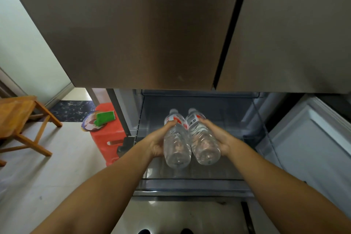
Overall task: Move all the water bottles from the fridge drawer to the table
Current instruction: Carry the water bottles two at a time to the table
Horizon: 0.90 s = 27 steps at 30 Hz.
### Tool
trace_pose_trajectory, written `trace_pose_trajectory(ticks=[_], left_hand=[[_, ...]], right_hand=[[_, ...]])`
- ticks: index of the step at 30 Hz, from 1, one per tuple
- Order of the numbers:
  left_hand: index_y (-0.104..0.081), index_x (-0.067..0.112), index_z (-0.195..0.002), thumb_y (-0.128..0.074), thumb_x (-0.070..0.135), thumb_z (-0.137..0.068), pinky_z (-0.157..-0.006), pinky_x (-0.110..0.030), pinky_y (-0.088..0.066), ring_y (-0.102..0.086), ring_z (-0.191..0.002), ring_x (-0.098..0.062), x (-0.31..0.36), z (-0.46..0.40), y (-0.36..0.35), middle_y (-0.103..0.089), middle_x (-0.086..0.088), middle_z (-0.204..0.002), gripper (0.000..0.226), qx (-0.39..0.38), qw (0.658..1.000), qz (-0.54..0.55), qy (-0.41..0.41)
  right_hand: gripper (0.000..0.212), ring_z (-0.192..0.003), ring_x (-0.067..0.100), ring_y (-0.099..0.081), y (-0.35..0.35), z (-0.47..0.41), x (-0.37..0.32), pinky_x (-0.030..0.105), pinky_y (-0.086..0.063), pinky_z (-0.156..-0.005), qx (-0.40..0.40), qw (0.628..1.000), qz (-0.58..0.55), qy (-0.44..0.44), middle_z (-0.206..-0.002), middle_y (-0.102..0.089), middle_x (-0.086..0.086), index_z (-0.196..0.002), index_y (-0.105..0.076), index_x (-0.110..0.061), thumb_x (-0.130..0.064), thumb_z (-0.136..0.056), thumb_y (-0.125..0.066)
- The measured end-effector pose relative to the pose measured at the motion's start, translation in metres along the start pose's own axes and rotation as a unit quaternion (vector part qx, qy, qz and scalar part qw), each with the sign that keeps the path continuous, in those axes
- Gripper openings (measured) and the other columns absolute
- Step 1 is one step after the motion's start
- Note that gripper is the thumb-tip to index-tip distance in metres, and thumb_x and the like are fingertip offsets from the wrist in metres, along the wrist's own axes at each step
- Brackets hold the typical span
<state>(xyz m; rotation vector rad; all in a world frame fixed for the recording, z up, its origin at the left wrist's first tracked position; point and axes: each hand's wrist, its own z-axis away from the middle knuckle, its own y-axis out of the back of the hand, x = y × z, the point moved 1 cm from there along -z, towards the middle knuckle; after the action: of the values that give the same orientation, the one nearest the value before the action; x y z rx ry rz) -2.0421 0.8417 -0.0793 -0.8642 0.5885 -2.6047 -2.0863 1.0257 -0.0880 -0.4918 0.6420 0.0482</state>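
Brushed steel fridge doors fill the upper view, and below them the fridge drawer stands pulled open. Over its middle, two clear water bottles lie side by side, touching, caps pointing toward the drawer's back wall. The left hand wraps the left bottle with thumb curled over its label; the right hand grips the right bottle the same way. Both bottles look full, ribbed, with red-and-white labels. This seems the lifting step: next, raise both clear of the drawer's front edge and carry them to the table, which is out of view.
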Motion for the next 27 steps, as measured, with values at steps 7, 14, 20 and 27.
trace_pose_trajectory(ticks=[7, 14, 20, 27], left_hand=[[-0.057, 0.003, -0.123, -0.065, 0.057, -0.077, -0.077, -0.043, -0.058, -0.071, -0.083, -0.032, -0.017, -0.009, -0.038, -0.071, -0.02, -0.097, 0.071, -0.049, 0.999, 0.003, -0.007], [-0.061, 0.006, -0.11, -0.063, 0.05, -0.083, -0.078, -0.039, -0.056, -0.067, -0.079, -0.025, -0.025, 0.008, -0.079, -0.07, -0.015, -0.087, 0.052, -0.099, 0.994, -0.052, -0.017], [-0.061, 0.009, -0.1, -0.064, 0.044, -0.085, -0.069, -0.033, -0.056, -0.064, -0.069, -0.021, -0.036, 0.038, -0.101, -0.067, -0.009, -0.079, 0.038, -0.156, 0.967, -0.191, -0.059], [-0.052, 0.017, -0.125, -0.069, 0.045, -0.081, -0.078, -0.04, -0.059, -0.071, -0.084, -0.023, -0.089, 0.059, -0.129, -0.07, -0.007, -0.105, 0.055, -0.209, 0.877, -0.39, -0.189]], right_hand=[[0.058, -0.078, 0.025, -0.07, 0.011, 0.045, 0.0, 0.036, -0.059, -0.074, 0.028, 0.995, -0.054, 0.073, -0.092, -0.07, 0.015, -0.12, -0.059, -0.002, -0.047, -0.083, -0.063], [0.056, -0.097, 0.031, -0.069, 0.025, 0.102, 0.017, 0.048, -0.052, -0.094, 0.221, 0.956, -0.02, 0.19, -0.103, -0.072, 0.014, -0.114, -0.064, -0.012, -0.057, -0.082, -0.062], [0.039, -0.088, 0.02, -0.068, 0.0, 0.163, 0.063, 0.035, -0.053, -0.08, 0.429, 0.839, 0.12, 0.312, -0.101, -0.069, 0.001, -0.119, -0.057, -0.022, -0.049, -0.091, -0.054], [0.05, -0.1, 0.015, -0.061, -0.004, 0.229, 0.138, 0.035, -0.05, -0.087, 0.56, 0.727, 0.074, 0.39, -0.114, -0.058, -0.007, -0.134, -0.044, -0.027, -0.043, -0.089, -0.059]])
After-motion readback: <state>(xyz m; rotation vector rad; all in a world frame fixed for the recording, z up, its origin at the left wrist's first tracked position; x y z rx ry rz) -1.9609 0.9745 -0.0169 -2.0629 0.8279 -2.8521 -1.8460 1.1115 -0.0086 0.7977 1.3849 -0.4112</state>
